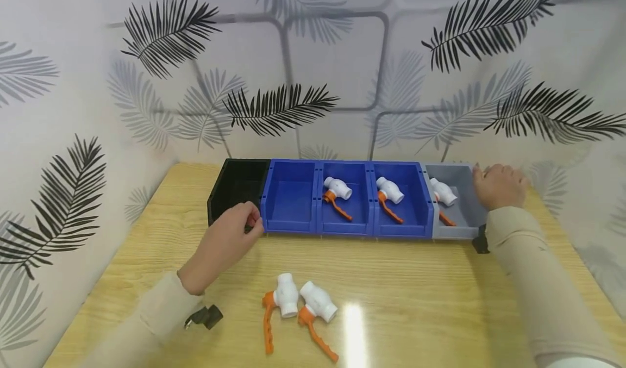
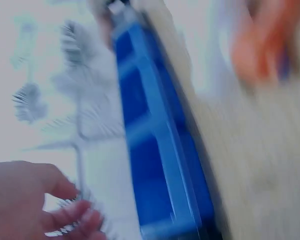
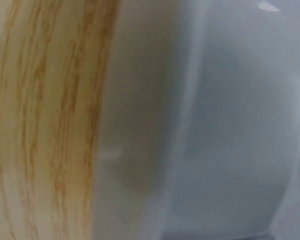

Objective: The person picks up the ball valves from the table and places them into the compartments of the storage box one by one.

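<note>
Let the empty, loosely curled left hand [image 1: 229,238] take a ball valve [image 1: 285,297] by its white body while the right hand [image 1: 502,186], grip unclear, steadies the gray bin [image 1: 456,233].

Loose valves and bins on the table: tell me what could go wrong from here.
The left loose valve lies close beside the right loose valve, so grabbing one might knock the other. The right hand is at the outer side of the gray bin; a bump could shift it.
</note>
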